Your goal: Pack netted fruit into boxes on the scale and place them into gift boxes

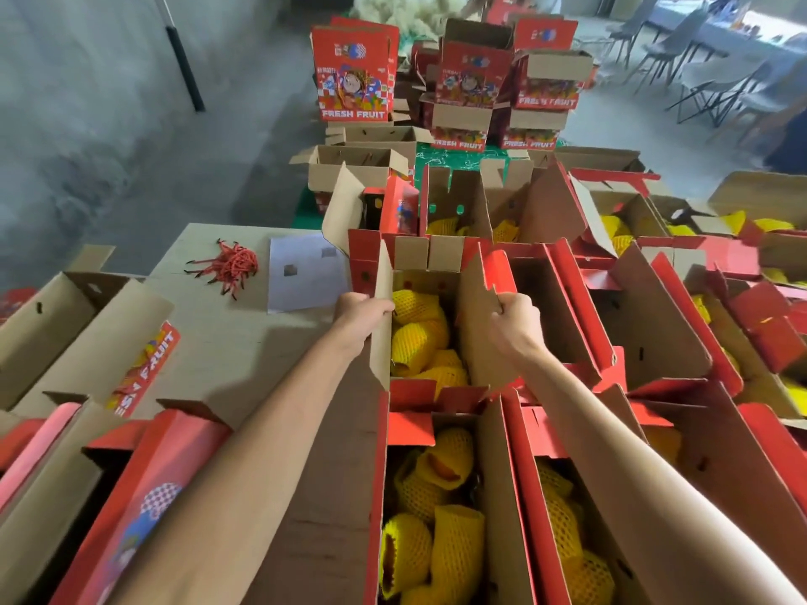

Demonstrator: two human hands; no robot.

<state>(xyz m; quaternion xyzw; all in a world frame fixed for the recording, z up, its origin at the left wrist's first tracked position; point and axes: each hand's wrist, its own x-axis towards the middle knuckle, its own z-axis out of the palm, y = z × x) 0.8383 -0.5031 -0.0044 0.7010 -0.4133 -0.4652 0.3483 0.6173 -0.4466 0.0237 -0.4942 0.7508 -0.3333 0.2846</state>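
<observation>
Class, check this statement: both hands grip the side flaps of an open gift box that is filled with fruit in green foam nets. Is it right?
Not quite. The head view shows the left hand and right hand gripping the side flaps of the open gift box, and it is filled with netted fruit, but the foam nets are yellow, not green.

A red gift box (430, 325) stands open, its brown cardboard flaps upright, among other open red boxes. Inside lie several fruits in yellow foam netting (419, 338), piled close together. The left flap and the right flap are each held upright.
</observation>
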